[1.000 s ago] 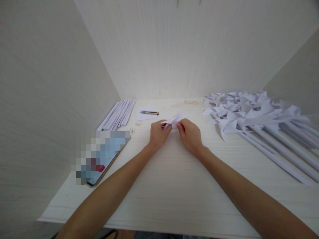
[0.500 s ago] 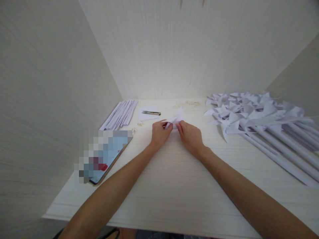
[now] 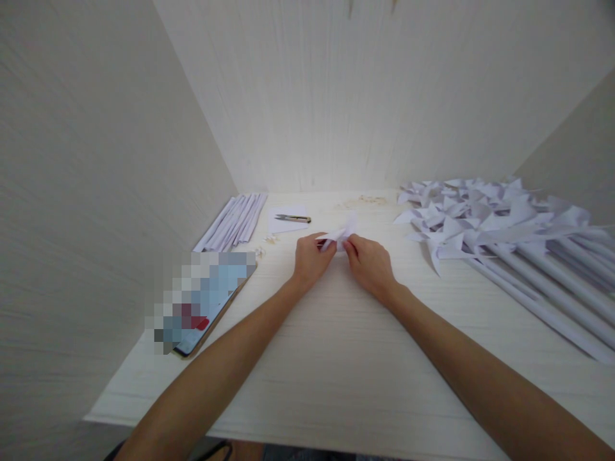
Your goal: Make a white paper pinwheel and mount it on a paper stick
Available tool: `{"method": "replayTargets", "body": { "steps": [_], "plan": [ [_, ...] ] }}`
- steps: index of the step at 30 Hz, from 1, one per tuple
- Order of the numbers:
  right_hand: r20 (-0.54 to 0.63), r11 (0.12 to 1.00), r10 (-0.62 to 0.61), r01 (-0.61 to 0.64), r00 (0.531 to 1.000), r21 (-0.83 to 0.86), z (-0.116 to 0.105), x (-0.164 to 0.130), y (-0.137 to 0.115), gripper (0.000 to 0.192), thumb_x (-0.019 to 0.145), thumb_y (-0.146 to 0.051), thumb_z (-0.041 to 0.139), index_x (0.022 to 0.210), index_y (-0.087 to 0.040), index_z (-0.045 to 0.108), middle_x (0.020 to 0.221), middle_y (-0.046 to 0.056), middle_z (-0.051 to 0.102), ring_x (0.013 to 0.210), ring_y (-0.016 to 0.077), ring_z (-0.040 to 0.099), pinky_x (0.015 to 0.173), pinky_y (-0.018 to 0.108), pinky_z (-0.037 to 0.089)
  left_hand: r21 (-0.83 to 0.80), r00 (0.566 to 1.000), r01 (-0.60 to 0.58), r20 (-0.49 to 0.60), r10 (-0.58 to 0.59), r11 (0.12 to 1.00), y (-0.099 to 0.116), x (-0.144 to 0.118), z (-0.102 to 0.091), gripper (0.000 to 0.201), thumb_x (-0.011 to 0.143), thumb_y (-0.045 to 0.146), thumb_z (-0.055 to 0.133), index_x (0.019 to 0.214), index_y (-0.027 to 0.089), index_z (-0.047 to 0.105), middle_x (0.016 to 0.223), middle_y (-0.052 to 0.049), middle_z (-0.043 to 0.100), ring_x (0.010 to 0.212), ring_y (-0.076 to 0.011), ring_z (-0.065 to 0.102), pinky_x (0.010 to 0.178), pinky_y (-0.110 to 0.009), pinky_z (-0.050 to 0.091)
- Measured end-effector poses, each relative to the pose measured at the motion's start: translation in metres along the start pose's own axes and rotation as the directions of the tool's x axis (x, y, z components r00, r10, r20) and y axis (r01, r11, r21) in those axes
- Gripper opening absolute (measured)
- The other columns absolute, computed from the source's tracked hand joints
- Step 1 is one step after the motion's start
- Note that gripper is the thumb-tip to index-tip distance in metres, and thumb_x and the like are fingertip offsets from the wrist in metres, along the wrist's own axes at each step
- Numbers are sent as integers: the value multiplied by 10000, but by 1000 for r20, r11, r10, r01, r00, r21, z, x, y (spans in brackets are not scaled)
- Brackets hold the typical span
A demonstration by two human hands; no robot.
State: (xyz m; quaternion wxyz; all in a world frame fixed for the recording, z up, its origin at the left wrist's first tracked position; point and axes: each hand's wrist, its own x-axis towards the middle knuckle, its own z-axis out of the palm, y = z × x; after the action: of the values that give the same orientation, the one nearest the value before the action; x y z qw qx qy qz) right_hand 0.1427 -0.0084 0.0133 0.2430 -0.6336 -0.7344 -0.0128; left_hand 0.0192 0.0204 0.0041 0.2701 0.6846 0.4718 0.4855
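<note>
A white paper pinwheel (image 3: pixel 351 224), its blades curled, is held between my two hands above the middle of the table. My left hand (image 3: pixel 312 261) is closed on its left side, with the thumb pressed near the centre. At the right side, the fingers of my right hand (image 3: pixel 371 262) pinch the paper. Part of the pinwheel is hidden behind my fingers. Beyond my left hand, thread snips (image 3: pixel 294 218) lie on a stack of square white paper (image 3: pixel 282 226).
Rolled paper sticks (image 3: pixel 233 223) lie at the back left, near small yellowish bits (image 3: pixel 270 239). A phone (image 3: pixel 218 307), partly blurred out, rests by the left wall. Finished paper pinwheels (image 3: pixel 461 224) on rolled sticks are heaped at the right. Walls enclose the table (image 3: pixel 336 371) behind and beside.
Both hands keep hold of the pinwheel and have shifted very slightly nearer and to the right in view. The right fingers have moved a little on the paper.
</note>
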Motion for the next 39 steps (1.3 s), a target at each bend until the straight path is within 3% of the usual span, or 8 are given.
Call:
{"method": "replayTargets", "body": {
  "steps": [7, 12, 17, 25, 33, 39],
  "plan": [
    [-95, 995, -35, 44, 995, 91, 1, 0, 2, 218, 810, -233, 407, 623, -172, 503, 636, 36, 590, 556, 136, 461, 509, 252, 227, -26, 1000, -3, 3, 3, 1000, -1, 0, 1, 162, 664, 170, 507, 680, 119, 660, 625, -11, 642, 570, -116, 559, 559, -215, 438],
    [-92, 993, 8, 3, 996, 119, 1, 0, 3, 275, 829, -259, 377, 605, -177, 512, 568, 30, 562, 518, 138, 437, 499, 255, 220, -77, 999, 33, -12, -34, 996, 2, -1, 1, 181, 661, 172, 522, 745, 104, 667, 681, -33, 665, 597, -124, 580, 574, -217, 450],
    [-146, 982, -57, 82, 988, 169, 2, 0, 4, 216, 793, -217, 431, 598, -168, 510, 593, 28, 562, 532, 129, 439, 524, 245, 260, -72, 999, 42, -6, -43, 996, 0, 0, 1, 148, 653, 172, 526, 681, 113, 659, 624, -6, 643, 576, -115, 560, 561, -208, 445],
    [-26, 996, -22, 24, 999, 87, 0, 0, 2, 270, 837, -251, 375, 640, -168, 540, 624, 42, 606, 548, 147, 481, 514, 260, 235, -125, 998, 57, -15, -59, 991, -3, 1, 2, 147, 653, 200, 529, 670, 120, 651, 622, -10, 633, 598, -127, 572, 590, -223, 457],
    [-17, 996, -29, 31, 999, 89, 0, 1, 2, 264, 825, -249, 400, 633, -165, 562, 636, 47, 617, 555, 143, 487, 524, 255, 249, -141, 993, 121, 2, -122, 983, -2, 2, 2, 113, 632, 179, 544, 641, 122, 641, 599, 5, 626, 579, -119, 571, 564, -215, 452],
    [-22, 981, -15, 19, 1000, 193, 2, 2, 5, 269, 811, -248, 411, 595, -163, 547, 558, 24, 566, 527, 130, 453, 527, 242, 270, -161, 988, 152, 26, -150, 975, 1, 3, 0, 107, 627, 163, 558, 637, 110, 651, 600, -1, 639, 566, -116, 570, 549, -215, 448]
  ]
}}
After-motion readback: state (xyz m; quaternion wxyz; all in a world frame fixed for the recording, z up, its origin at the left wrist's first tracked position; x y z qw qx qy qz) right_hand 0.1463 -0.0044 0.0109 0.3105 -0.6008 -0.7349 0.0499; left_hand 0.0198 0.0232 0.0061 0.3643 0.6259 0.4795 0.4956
